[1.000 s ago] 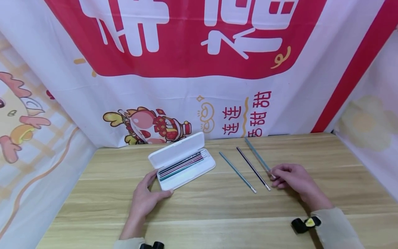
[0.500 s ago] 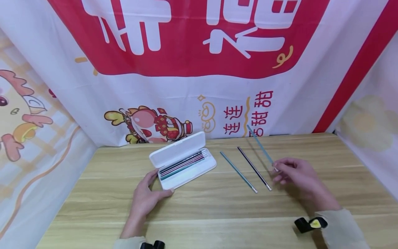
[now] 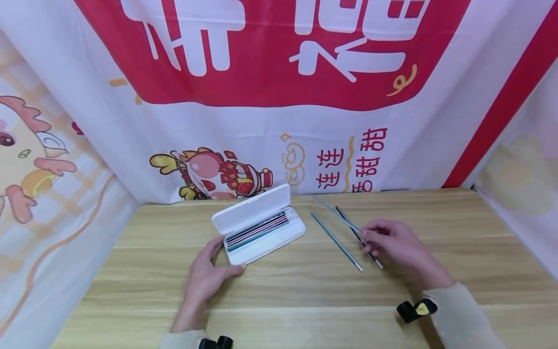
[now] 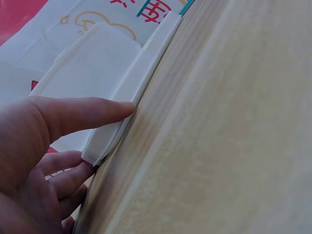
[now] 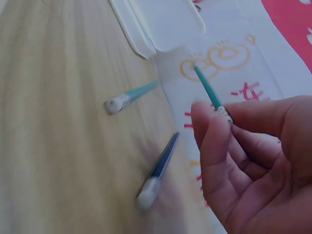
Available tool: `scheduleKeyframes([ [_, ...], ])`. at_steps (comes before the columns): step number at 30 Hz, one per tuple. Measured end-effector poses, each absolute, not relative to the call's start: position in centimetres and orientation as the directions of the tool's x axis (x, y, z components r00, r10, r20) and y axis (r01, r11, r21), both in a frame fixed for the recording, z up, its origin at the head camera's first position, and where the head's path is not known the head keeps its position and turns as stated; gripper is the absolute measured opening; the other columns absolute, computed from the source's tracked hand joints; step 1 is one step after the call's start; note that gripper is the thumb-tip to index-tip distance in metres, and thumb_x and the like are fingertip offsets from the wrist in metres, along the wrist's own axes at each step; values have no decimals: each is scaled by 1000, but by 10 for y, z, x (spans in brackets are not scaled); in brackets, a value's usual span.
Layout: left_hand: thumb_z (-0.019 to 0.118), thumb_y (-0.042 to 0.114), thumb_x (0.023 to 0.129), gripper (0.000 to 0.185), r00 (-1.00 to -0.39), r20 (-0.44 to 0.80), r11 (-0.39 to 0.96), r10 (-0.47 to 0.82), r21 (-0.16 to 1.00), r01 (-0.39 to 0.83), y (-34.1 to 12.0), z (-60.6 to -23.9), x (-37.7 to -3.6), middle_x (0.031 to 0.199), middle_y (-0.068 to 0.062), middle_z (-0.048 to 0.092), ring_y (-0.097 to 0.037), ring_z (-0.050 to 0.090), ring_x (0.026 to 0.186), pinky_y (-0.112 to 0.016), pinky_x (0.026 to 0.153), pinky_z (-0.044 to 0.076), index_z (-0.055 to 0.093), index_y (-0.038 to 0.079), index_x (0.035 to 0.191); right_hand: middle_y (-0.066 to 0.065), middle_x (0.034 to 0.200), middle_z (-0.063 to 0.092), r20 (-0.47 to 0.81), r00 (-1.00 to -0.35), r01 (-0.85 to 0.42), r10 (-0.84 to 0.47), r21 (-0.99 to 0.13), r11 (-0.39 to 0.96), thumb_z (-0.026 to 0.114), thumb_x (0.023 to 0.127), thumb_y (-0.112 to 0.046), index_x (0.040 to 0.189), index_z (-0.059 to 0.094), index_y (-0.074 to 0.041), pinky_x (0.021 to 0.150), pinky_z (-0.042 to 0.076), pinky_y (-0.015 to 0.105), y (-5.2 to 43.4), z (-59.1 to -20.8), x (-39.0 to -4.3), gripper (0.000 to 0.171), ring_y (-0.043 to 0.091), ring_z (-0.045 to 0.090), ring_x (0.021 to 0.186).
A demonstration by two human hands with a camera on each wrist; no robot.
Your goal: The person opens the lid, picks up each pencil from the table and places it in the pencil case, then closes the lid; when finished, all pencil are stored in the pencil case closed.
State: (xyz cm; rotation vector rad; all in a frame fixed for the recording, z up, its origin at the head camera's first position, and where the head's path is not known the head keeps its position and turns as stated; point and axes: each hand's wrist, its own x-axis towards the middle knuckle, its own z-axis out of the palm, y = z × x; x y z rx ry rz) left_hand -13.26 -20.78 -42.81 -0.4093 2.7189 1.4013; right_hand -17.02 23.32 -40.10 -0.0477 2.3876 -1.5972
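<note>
A white pencil case (image 3: 273, 245) lies with its lid (image 3: 253, 209) raised, several pencils (image 3: 257, 232) along its back side. My left hand (image 3: 207, 274) grips the case's left end, thumb (image 4: 97, 113) on the front wall and fingers around the corner. Between thumb and fingertips, my right hand (image 3: 392, 242) pinches a teal pencil (image 5: 207, 87) near its eraser end; it is raised off the table, pointing back and left. Beneath it lies a dark pencil (image 5: 163, 158), partly covered by that hand in the head view. Another teal pencil (image 3: 336, 242) lies between it and the case.
The wooden table (image 3: 305, 320) ends at the back against a hanging cloth (image 3: 244, 121) with red and white print. Printed cloth (image 3: 30, 203) also closes off the left side. Both wrists carry a black camera (image 3: 414, 310).
My right hand has lifted the teal pencil off the table and carried it left, over the dark pencil. Its far tip has swung left. The left hand stays on the case.
</note>
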Motion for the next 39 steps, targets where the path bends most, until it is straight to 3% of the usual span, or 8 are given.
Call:
scheduleKeyframes([
  [7, 99, 30, 72, 104, -967, -159, 549, -200, 799, -245, -209, -429, -133, 169, -16, 47, -45, 30, 162, -71, 132, 20, 47, 18, 162, 14, 98, 75, -157, -965, 13, -209, -828, 561, 64, 109, -25, 120, 74, -1, 77, 61, 33, 201, -382, -190, 28, 26, 68, 89],
  [12, 99, 31, 72, 104, -968, -153, 555, -200, 796, -241, -209, -428, -133, 168, -16, 48, -45, 32, 161, -71, 131, 22, 48, 17, 161, 17, 103, 76, -140, -960, -41, -241, -785, 618, 65, 109, -23, 118, 76, -4, 80, 61, 39, 173, -371, -212, 24, 30, 70, 93],
  [16, 100, 30, 71, 104, -969, -140, 557, -203, 798, -232, -210, -428, -132, 167, -16, 49, -45, 33, 160, -70, 131, 22, 48, 17, 161, 18, 103, 76, -120, -955, -77, -270, -781, 619, 66, 107, -18, 116, 77, -4, 77, 62, 36, 149, -368, -232, 19, 29, 72, 92],
  [24, 100, 29, 70, 104, -969, -128, 559, -211, 798, -227, -208, -430, -131, 166, -15, 52, -45, 37, 158, -70, 130, 25, 50, 17, 160, 18, 92, 75, -66, -933, -181, -353, -762, 622, 65, 105, -10, 106, 77, -1, 65, 54, 25, 99, -374, -254, 15, 21, 66, 75],
  [32, 100, 32, 70, 104, -965, -135, 556, -224, 796, -240, -208, -429, -130, 166, -14, 51, -46, 37, 158, -72, 129, 24, 50, 19, 160, 5, 97, 69, -11, -904, -313, -428, -665, 678, 67, 105, -11, 100, 78, -7, 86, 53, 34, 68, -393, -265, 12, 18, 60, 92],
  [39, 99, 31, 70, 103, -962, -142, 554, -232, 794, -251, -208, -430, -131, 166, -13, 52, -46, 37, 158, -71, 130, 24, 50, 19, 160, 6, 100, 66, 6, -903, -317, -429, -684, 658, 68, 104, -11, 100, 78, -7, 88, 53, 36, 67, -401, -269, 11, 19, 59, 96],
])
